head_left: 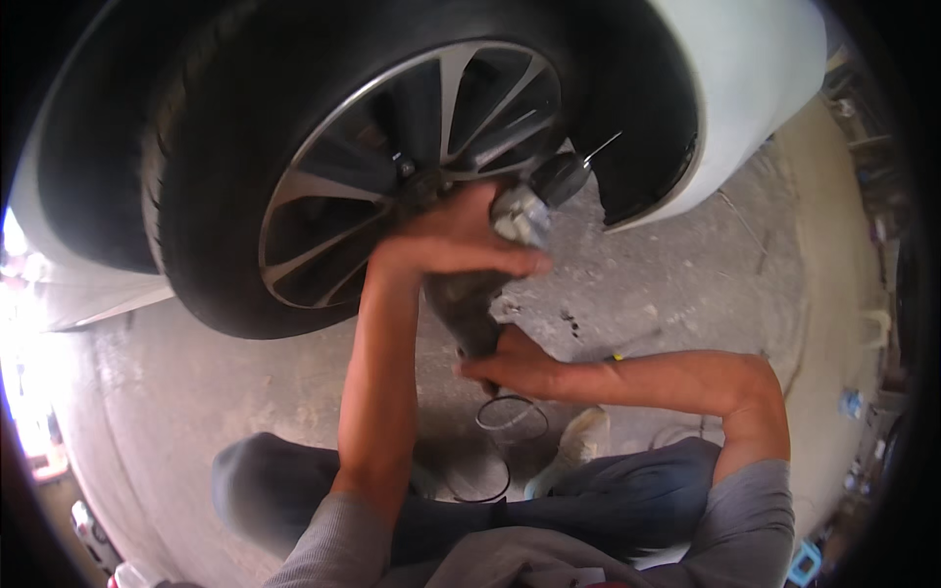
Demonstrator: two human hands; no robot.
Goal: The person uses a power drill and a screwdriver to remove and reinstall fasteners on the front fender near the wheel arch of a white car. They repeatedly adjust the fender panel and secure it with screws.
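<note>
A car wheel [451, 98] with a dark tyre [211, 235] and silver spokes stands upright in front of me. At its hub I hold an impact wrench [461, 314] with both hands. My left hand [456, 230] is closed over the upper part of the tool, close to the wheel's centre, and hides its front end. My right hand [520, 365] wraps round the lower end of the dark handle. A silver-grey part [521, 216] and a black part [559, 178] show beyond my left hand; motion blurs them. A thin black cord or hose [510, 397] loops below the handle.
The white car body [750, 73] curves round the wheel arch. My bent knees [274, 480] and a pale shoe [586, 436] are close under my arms. Grey concrete floor [647, 284] spreads to the right, with small dark bits on it. Clutter lines the far right edge.
</note>
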